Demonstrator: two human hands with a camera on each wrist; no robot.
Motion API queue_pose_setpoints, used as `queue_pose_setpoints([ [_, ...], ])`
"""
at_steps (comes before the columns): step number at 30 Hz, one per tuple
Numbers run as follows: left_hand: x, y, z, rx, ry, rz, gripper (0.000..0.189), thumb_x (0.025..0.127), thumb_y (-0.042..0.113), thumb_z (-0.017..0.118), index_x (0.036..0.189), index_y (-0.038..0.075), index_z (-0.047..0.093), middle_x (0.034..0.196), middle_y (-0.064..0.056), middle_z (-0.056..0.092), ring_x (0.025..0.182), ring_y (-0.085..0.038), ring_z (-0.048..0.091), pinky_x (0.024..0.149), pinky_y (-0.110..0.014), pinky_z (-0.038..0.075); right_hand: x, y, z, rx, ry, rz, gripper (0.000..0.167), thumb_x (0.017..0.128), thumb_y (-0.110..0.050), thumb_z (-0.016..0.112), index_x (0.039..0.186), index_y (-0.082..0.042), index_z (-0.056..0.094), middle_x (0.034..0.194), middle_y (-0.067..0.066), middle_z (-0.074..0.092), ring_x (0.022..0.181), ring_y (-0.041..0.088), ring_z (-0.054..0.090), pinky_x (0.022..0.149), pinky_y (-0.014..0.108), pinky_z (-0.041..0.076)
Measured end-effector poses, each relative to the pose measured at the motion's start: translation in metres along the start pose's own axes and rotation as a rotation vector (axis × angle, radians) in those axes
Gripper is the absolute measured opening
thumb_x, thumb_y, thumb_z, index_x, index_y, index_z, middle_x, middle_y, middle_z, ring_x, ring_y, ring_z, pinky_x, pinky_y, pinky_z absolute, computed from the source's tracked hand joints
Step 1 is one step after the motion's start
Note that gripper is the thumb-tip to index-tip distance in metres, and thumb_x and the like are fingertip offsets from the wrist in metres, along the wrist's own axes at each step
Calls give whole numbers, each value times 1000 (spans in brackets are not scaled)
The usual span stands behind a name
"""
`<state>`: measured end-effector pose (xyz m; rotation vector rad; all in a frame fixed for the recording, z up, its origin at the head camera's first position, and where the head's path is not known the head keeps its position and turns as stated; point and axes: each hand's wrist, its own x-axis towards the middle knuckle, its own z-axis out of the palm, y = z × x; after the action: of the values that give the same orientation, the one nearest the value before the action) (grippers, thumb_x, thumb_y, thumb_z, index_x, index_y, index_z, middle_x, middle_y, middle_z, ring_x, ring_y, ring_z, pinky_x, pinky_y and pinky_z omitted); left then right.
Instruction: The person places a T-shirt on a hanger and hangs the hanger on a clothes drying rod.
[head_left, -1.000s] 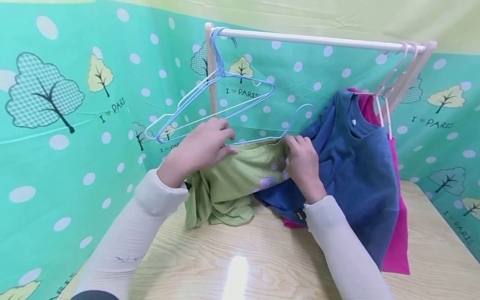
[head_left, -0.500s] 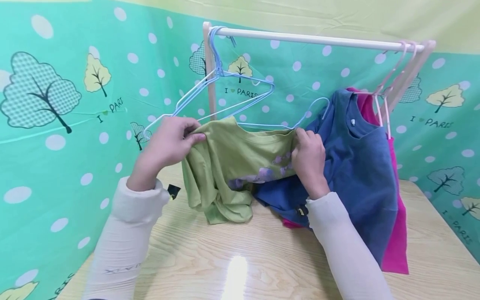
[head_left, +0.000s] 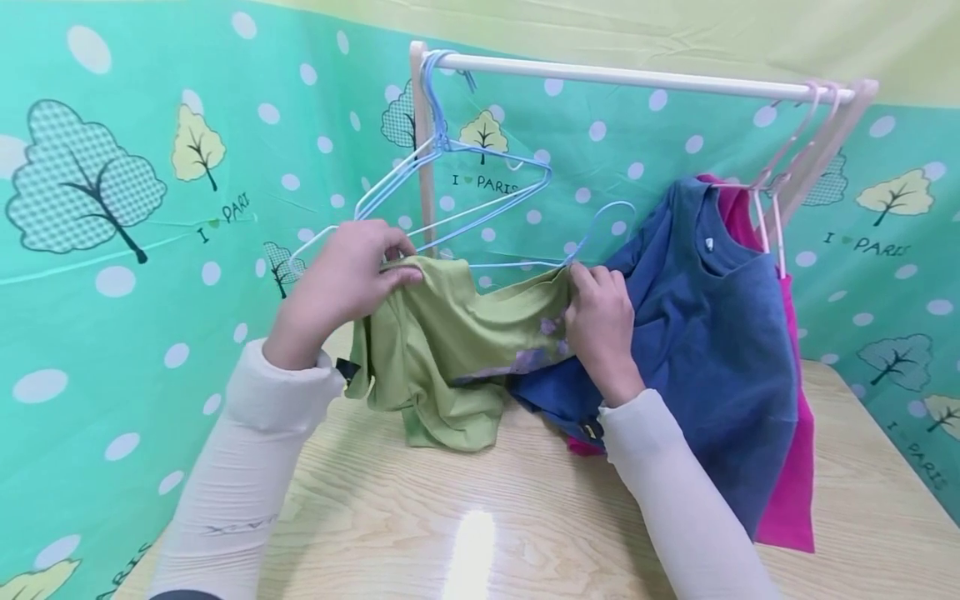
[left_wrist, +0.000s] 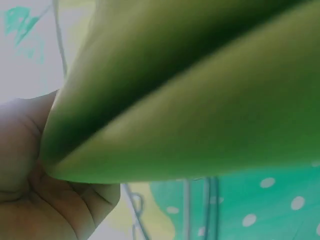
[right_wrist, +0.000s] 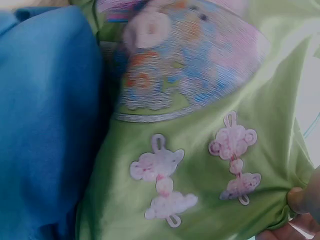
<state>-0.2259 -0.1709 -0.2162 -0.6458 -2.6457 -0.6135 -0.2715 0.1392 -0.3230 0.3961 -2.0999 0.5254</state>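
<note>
A light green shirt point(head_left: 495, 325) with a purplish print is stretched between both hands, its lower part bunched near the table. My left hand point(head_left: 341, 271) pinches its left shoulder between thumb and fingers; the left wrist view shows a green fold point(left_wrist: 175, 125) by the palm. At the neckline's right end, my right hand point(head_left: 600, 321) grips the cloth beside a light blue hanger point(head_left: 517, 265). This hanger's hook points up and right, off the rail, and its bar shows behind the neckline. The rest of it is hidden. Printed figures point(right_wrist: 160, 185) fill the right wrist view.
Above stands a rack with a white rail point(head_left: 630, 75). Blue and white hangers point(head_left: 480, 152) hang at its left end. A dark blue top point(head_left: 712, 358) and a magenta garment point(head_left: 791, 492) hang at the right, close to my right hand. Below lies a wooden table point(head_left: 420, 517).
My left hand has moved left from the neckline to the shirt's shoulder, pulling the cloth out. The shirt and hanger rose and shifted right, then came back down and left with my right hand.
</note>
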Motion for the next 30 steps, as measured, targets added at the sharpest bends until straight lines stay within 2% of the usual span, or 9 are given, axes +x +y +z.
queue_pose_setpoints([
  [2, 0, -1, 7, 63, 14, 54, 18, 86, 14, 84, 99, 3, 76, 90, -8, 67, 82, -26, 61, 77, -41, 52, 1, -1, -1, 5, -2, 6, 21, 94, 8, 56, 109, 2, 70, 93, 22, 64, 80, 41, 52, 72, 52, 47],
  [3, 0, -1, 10, 87, 21, 71, 18, 85, 12, 84, 98, 3, 76, 93, -9, 67, 89, -28, 63, 81, -42, 53, 1, -1, -1, 8, -1, 8, 22, 94, 8, 56, 109, 2, 70, 93, 22, 64, 79, 41, 51, 71, 52, 46],
  [9, 2, 2, 25, 235, 189, 253, 13, 83, 2, 83, 94, 1, 76, 86, -10, 60, 83, -32, 56, 70, -38, 49, 2, -4, -3, 25, 18, 24, 26, 93, 8, 55, 112, 1, 71, 93, 22, 63, 77, 41, 50, 69, 51, 45],
  [10, 2, 2, 28, 247, 215, 285, 14, 82, 3, 84, 93, 0, 76, 83, -8, 57, 77, -30, 50, 66, -37, 45, 2, -4, -3, 26, 20, 29, 27, 94, 8, 55, 114, 0, 72, 93, 22, 63, 77, 41, 50, 68, 50, 45],
  [12, 1, 3, 30, 242, 231, 319, 17, 83, 10, 85, 91, -1, 75, 83, -9, 58, 76, -30, 49, 66, -37, 44, 2, -5, -3, 25, 24, 37, 27, 94, 7, 56, 115, 0, 72, 92, 22, 63, 76, 41, 50, 68, 50, 44],
  [16, -1, 7, 35, 207, 250, 343, 25, 92, 23, 78, 90, -2, 74, 83, -10, 59, 77, -29, 49, 68, -38, 44, 3, -4, -2, 16, 36, 43, 25, 96, 5, 56, 115, 0, 73, 89, 22, 63, 73, 41, 50, 68, 50, 44],
  [19, -1, 11, 39, 226, 299, 341, 25, 98, 20, 71, 91, -4, 75, 82, -11, 59, 76, -30, 48, 67, -39, 43, 4, -5, -2, 16, 45, 41, 25, 97, 4, 56, 114, 0, 73, 87, 22, 62, 71, 40, 49, 66, 49, 43],
  [25, 4, 16, 46, 374, 393, 312, 20, 96, 18, 72, 92, -1, 78, 83, -12, 61, 76, -31, 49, 64, -41, 41, 6, -9, -3, 22, 41, 43, 27, 96, 4, 57, 117, 0, 74, 86, 21, 61, 70, 39, 48, 63, 49, 43],
  [30, 10, 22, 55, 495, 477, 320, 17, 95, 15, 72, 91, 0, 79, 84, -12, 64, 78, -32, 55, 66, -39, 44, 8, -16, -3, 19, 56, 43, 27, 97, 3, 57, 117, 0, 75, 86, 21, 62, 69, 38, 47, 62, 49, 43],
])
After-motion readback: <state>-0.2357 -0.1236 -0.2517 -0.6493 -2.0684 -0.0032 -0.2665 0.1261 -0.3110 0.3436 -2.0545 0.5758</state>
